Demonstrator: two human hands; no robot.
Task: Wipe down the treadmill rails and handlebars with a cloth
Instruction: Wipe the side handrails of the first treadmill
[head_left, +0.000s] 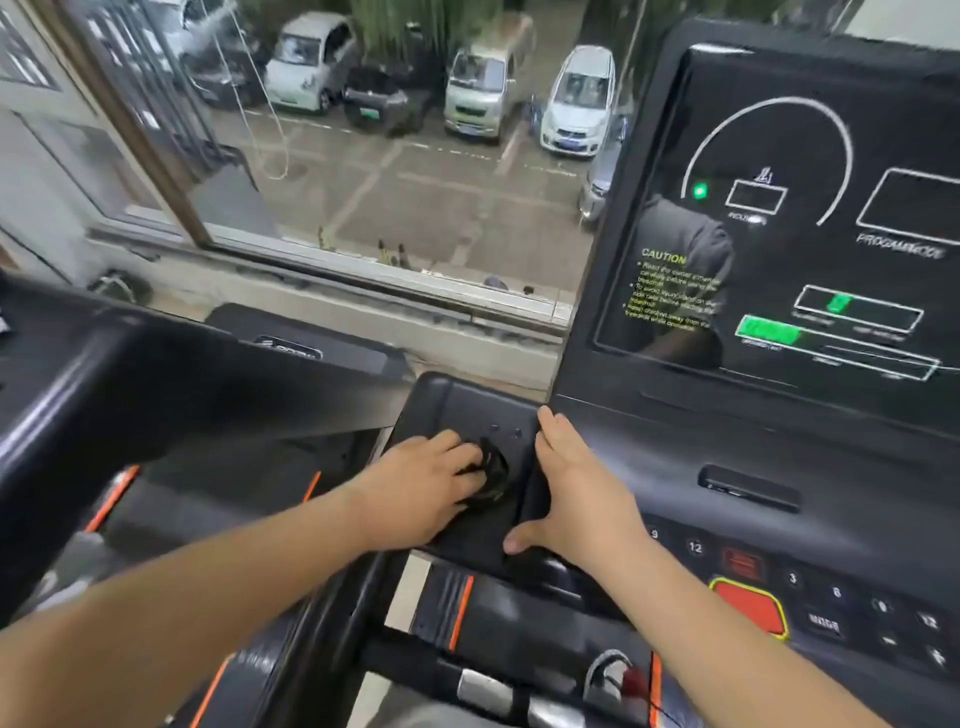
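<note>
My left hand (423, 488) grips a crumpled black cloth (491, 475) in the recessed tray (467, 400) at the left side of the treadmill console. The cloth is dark against the black plastic and partly hidden under my fingers. My right hand (574, 483) lies flat with straight fingers on the tray's right edge, thumb spread toward me, just beside the cloth. A handlebar (488, 686) with a silver grip sensor runs below my arms.
The console's display panel (810, 218) rises at the right, with a red stop button (750, 605) and number keys below it. Another treadmill's black frame (104, 384) stands at the left. A window (389, 156) ahead overlooks parked cars.
</note>
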